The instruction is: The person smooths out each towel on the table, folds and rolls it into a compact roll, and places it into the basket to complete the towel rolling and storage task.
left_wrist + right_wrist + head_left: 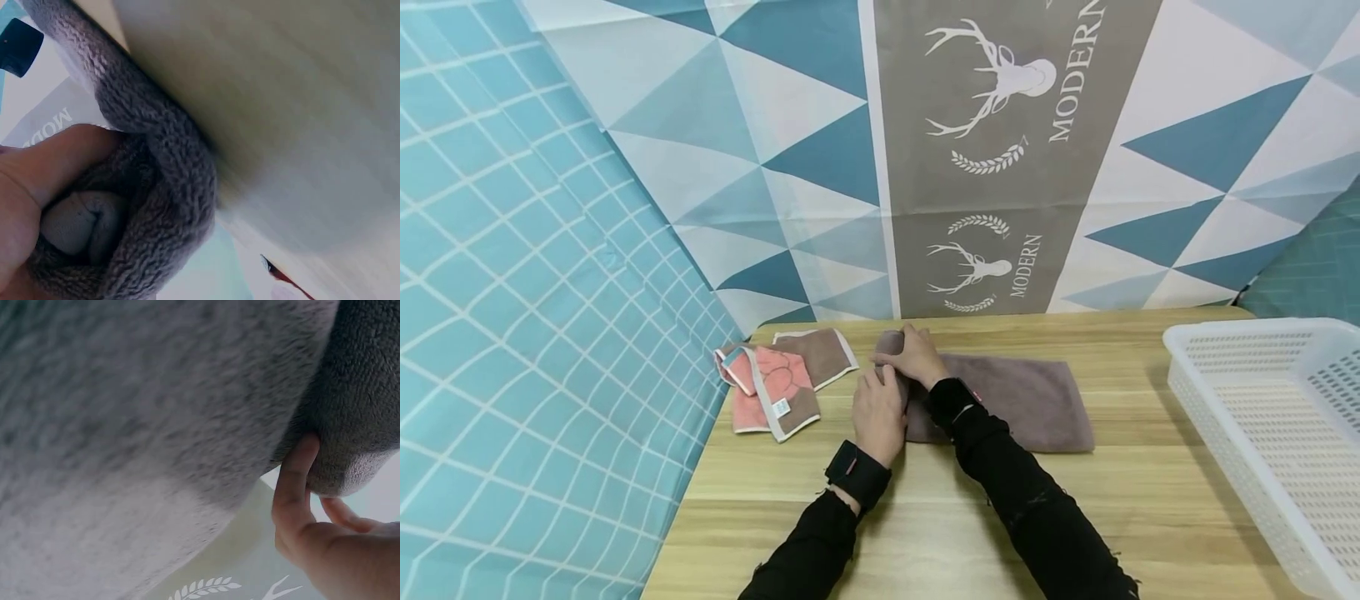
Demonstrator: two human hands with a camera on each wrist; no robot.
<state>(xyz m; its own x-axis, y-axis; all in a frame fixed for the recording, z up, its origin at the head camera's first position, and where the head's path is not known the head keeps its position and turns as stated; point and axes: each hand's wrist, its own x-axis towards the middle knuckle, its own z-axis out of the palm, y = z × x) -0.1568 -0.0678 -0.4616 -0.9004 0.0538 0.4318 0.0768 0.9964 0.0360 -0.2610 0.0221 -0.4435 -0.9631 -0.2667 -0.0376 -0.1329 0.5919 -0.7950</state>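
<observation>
A wall covering (812,125) of blue, grey and white triangles stands behind the table (760,517), with a grey panel (910,175) down its middle that I can read as MODERN beside white stag heads; a turquoise sheet (512,292) with a white grid fills the left side. The grey-brown towel (1022,400) lies across the pale wood near the table's far side, its right part spread flat and its left end gathered into a thick roll (891,340). From where I sit, I see both hands on that roll. The left hand (878,417) grasps its near end, and on the left wrist feed I get the thumb lying over the plush edge; what sits inside the roll there I cannot make out for certain. The right hand (920,354) pinches it farther back, finger and thumb on either side of the fabric as the right wrist feed shows me. Black sleeves (1037,500) and dark wristbands (857,475) cover the arms. To the left, apart from the towel, I have a crumpled pink-and-brown cloth (786,371) with white edging and a small label. A white slatted basket (1217,442) stands at the right.
</observation>
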